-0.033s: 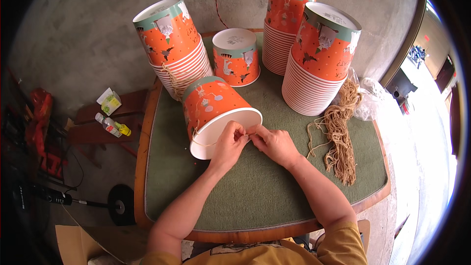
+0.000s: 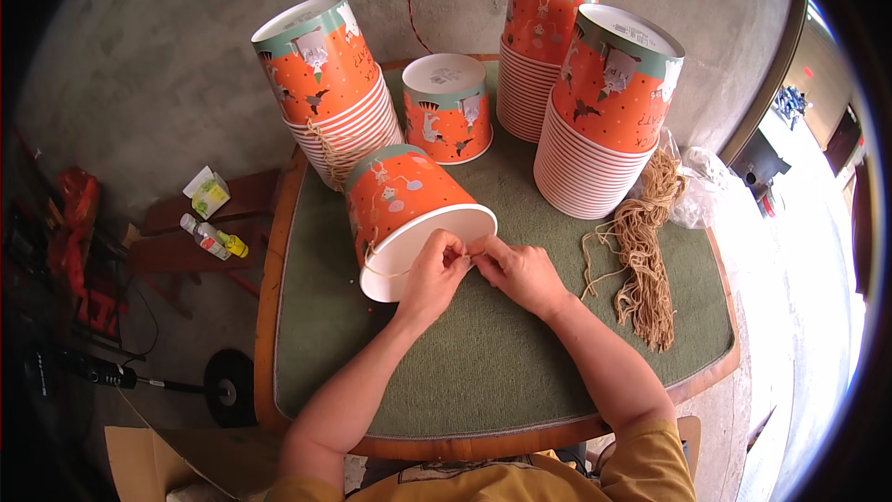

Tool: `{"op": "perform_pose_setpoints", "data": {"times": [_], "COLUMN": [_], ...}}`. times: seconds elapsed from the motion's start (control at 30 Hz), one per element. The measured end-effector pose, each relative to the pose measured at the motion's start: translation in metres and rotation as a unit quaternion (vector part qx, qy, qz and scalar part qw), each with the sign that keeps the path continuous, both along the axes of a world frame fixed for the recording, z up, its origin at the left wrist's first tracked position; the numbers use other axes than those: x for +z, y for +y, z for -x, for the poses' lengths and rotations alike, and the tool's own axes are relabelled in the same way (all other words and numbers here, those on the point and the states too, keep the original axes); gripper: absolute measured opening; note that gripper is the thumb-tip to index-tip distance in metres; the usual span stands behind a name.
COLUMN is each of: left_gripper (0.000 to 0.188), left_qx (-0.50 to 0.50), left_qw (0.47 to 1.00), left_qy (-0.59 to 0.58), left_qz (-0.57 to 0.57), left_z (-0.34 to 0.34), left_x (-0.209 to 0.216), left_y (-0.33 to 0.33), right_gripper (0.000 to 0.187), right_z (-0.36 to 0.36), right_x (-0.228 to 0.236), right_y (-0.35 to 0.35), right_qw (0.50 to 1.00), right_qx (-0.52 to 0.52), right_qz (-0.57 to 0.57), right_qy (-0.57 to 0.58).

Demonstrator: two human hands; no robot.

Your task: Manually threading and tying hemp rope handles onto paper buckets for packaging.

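An orange paper bucket (image 2: 406, 188) with a green band lies on its side, its white open mouth turned toward me. A thin tan string (image 2: 386, 273) runs across that mouth from the left rim. At the mouth's right edge my left hand (image 2: 437, 271) is closed, thumb and fingertips pinching the string. My right hand (image 2: 520, 277) is pinched shut right beside it, fingertips nearly touching the left's. The string's end between the fingers is mostly hidden. A bundle of tan strings (image 2: 650, 270) lies to the right of my right hand.
Upside-down bucket stacks stand behind: one at left (image 2: 321, 65) with string loops on its side, two at right (image 2: 613, 84) (image 2: 544, 56). A single upturned bucket (image 2: 446, 112) sits between them. A clear plastic bag (image 2: 699, 188) rests by the green-covered table's (image 2: 446, 381) right edge.
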State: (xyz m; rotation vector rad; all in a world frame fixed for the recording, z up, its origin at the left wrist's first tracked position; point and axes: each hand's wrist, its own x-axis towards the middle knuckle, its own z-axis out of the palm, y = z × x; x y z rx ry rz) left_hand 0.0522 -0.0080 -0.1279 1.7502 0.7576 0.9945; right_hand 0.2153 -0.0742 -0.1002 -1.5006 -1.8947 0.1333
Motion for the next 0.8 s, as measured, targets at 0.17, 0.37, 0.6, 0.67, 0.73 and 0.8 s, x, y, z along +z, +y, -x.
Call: {"op": "perform_pose_setpoints", "data": {"times": [0.17, 0.37, 0.6, 0.67, 0.73, 0.8], "left_gripper": [0.011, 0.009, 0.008, 0.008, 0.008, 0.008], "left_qx": [-0.018, -0.028, -0.049, -0.030, -0.018, -0.008], "left_qw": [1.000, 0.999, 0.995, 0.993, 0.995, 0.996], "left_qy": [0.000, 0.005, -0.031, -0.058, -0.049, -0.041], "left_qz": [0.024, 0.032, 0.080, 0.095, 0.083, 0.072], "left_z": [0.0021, 0.0035, 0.0048, 0.0024, 0.0024, 0.0012], "left_x": [0.0063, 0.0082, 0.0044, 0.0085, 0.0069, 0.0064], "left_y": [-0.0030, -0.0042, -0.0020, -0.0050, -0.0051, -0.0058], "right_gripper": [0.014, 0.015, 0.017, 0.017, 0.017, 0.018], "right_z": [0.0006, 0.0011, 0.0025, 0.0026, 0.0030, 0.0019], "right_x": [0.0005, -0.0004, 0.0021, 0.0013, 0.0007, 0.0001], "right_y": [-0.0007, -0.0003, -0.0011, -0.0012, -0.0008, -0.0006], "right_qw": [1.000, 1.000, 1.000, 1.000, 1.000, 1.000], "right_qx": [-0.001, -0.008, -0.001, 0.000, 0.002, 0.004], "right_qz": [0.009, 0.019, 0.018, 0.021, 0.023, 0.019], "right_qy": [-0.003, -0.005, 0.003, 0.007, 0.012, -0.002]}}
